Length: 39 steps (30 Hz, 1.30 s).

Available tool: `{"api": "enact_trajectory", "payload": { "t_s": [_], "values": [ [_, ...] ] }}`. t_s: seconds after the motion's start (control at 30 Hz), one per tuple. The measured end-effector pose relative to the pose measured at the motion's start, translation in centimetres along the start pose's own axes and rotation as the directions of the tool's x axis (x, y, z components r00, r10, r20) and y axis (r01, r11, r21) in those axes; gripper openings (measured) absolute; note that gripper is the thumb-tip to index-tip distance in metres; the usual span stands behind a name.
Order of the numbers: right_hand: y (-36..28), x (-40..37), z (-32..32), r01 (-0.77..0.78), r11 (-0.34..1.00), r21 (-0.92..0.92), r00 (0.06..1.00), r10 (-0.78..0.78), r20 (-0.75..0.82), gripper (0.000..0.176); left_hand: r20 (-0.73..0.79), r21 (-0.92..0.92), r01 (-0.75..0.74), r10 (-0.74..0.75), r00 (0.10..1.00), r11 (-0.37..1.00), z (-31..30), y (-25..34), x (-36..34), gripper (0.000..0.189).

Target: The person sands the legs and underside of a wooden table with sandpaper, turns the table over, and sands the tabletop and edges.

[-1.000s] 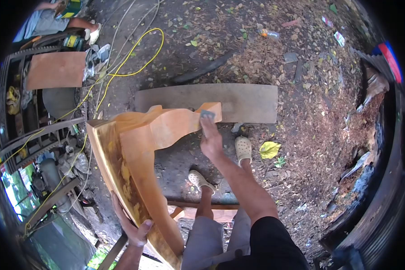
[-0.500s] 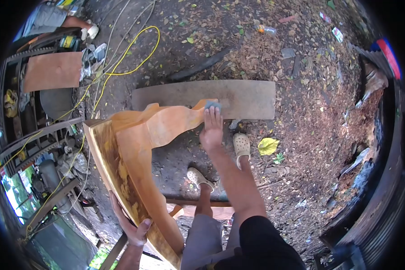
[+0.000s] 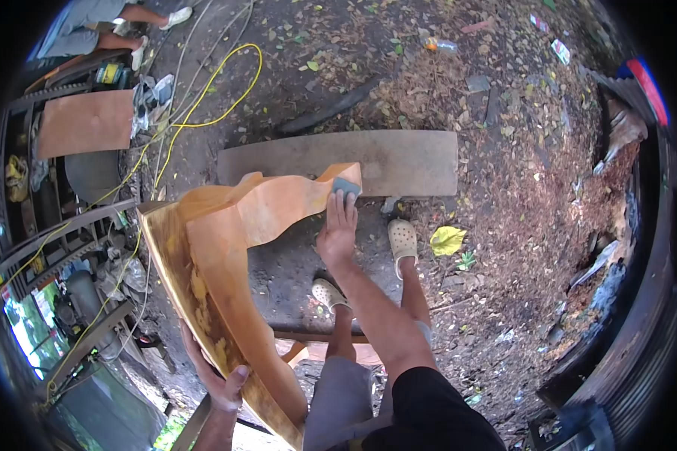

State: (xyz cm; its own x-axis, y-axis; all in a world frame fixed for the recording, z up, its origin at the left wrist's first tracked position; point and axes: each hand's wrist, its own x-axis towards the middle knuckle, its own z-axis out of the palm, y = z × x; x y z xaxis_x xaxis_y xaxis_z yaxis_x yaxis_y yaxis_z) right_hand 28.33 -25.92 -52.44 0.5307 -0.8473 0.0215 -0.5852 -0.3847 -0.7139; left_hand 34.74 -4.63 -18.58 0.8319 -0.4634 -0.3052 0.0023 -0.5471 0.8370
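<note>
A carved wooden furniture piece, with a thick slab edge and a curved leg, stands tilted in front of me. My right hand presses a small grey-blue piece of sandpaper flat against the leg near its far end, fingers laid over it. Lower left, my left hand grips the slab edge, thumb on top and the other fingers partly hidden on the outer side.
A flat board lies on the leaf-strewn ground beyond the leg. Yellow cable loops at upper left, near a rack holding a brown sheet. Another person's legs show at top left. Corrugated metal borders the right side.
My right hand has slid slightly left and toward me along the leg with the sandpaper. My left hand keeps its hold. At top left, the other person's legs have shifted.
</note>
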Motion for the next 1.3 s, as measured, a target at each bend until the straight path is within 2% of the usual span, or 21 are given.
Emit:
{"api": "enact_trajectory", "payload": {
  "t_s": [0.1, 0.2, 0.3, 0.33, 0.4, 0.5, 0.6, 0.7, 0.8, 0.87, 0.9, 1.0, 1.1, 1.2, 1.3],
  "values": [
    [2.4, 1.4, -3.0, 0.101, 0.989, -0.106, 0.986, -0.086, 0.141, 0.08, 0.001, -0.048, 0.024, -0.024, 1.0, 0.999, 0.1, 0.0, -0.1, 0.138],
    [3.3, 2.2, -1.1, -0.028, 0.998, -0.059, 0.999, 0.03, 0.028, 0.078, 0.003, -0.054, 0.028, -0.028, 1.0, 0.998, 0.4, 0.3, 0.1, 0.138],
    [2.9, 2.6, -0.1, -0.1, 0.985, 0.142, 0.981, 0.122, -0.152, 0.062, -0.002, -0.017, 0.007, -0.007, 1.0, 1.0, 0.2, 0.4, 0.2, 0.138],
    [2.8, 3.2, 0.3, -0.145, 0.968, 0.206, 0.973, 0.177, -0.15, 0.059, -0.01, 0.02, -0.011, 0.011, 1.0, 1.0, -0.1, 0.0, 0.1, 0.138],
    [3.8, 4.3, 0.1, -0.238, 0.918, 0.318, 0.947, 0.292, -0.136, 0.053, -0.021, 0.044, -0.008, 0.009, 1.0, 0.999, 0.2, 0.3, 0.0, 0.138],
    [4.9, 7.5, -2.2, -0.445, 0.845, 0.297, 0.894, 0.439, 0.093, 0.048, -0.007, 0.102, -0.007, 0.007, 1.0, 0.995, -0.2, 0.5, -0.1, 0.138],
    [6.3, 12.0, -2.5, -0.422, 0.901, 0.103, 0.889, 0.388, 0.243, 0.048, -0.006, 0.107, -0.007, 0.008, 1.0, 0.994, -0.4, 0.3, -0.2, 0.136],
    [5.8, 11.6, -2.7, -0.288, 0.943, 0.169, 0.951, 0.261, 0.164, 0.049, -0.009, 0.087, -0.005, 0.005, 1.0, 0.996, -0.5, 0.2, -0.1, 0.136],
    [4.5, 6.6, -2.8, -0.402, 0.905, 0.14, 0.908, 0.374, 0.188, 0.054, -0.015, 0.066, 0.004, -0.003, 1.0, 0.998, -0.6, 0.1, -0.2, 0.135],
    [4.5, 3.3, -1.0, -0.159, 0.983, 0.089, 0.987, 0.16, -0.008, 0.058, -0.013, 0.048, 0.006, -0.005, 1.0, 0.999, -0.6, 0.1, -0.2, 0.135],
    [4.3, 2.4, -0.1, -0.042, 0.998, 0.045, 0.994, 0.046, -0.1, 0.06, -0.009, 0.049, 0.005, -0.005, 1.0, 0.999, -0.7, 0.0, -0.2, 0.135],
    [2.0, 2.2, 0.8, -0.17, 0.985, 0.025, 0.983, 0.171, -0.065, 0.064, -0.004, 0.06, -0.009, 0.009, 1.0, 0.998, -0.7, 0.0, -0.1, 0.135],
    [0.4, 2.4, -1.6, -0.084, 0.996, -0.006, 0.996, 0.084, 0.018, 0.059, -0.002, 0.07, -0.01, 0.01, 1.0, 0.997, -0.4, 0.4, 0.1, 0.135],
    [-1.2, 2.1, -2.0, -0.062, 0.998, -0.001, 0.997, 0.062, 0.035, 0.059, 0.0, 0.104, -0.002, 0.002, 1.0, 0.995, -0.6, 0.4, -0.1, 0.136],
    [-2.5, 1.6, -0.7, -0.133, 0.986, 0.099, 0.991, 0.133, 0.001, 0.053, 0.006, 0.143, 0.005, -0.006, 1.0, 0.99, -0.8, 0.6, -0.2, 0.136]
  ]
}}
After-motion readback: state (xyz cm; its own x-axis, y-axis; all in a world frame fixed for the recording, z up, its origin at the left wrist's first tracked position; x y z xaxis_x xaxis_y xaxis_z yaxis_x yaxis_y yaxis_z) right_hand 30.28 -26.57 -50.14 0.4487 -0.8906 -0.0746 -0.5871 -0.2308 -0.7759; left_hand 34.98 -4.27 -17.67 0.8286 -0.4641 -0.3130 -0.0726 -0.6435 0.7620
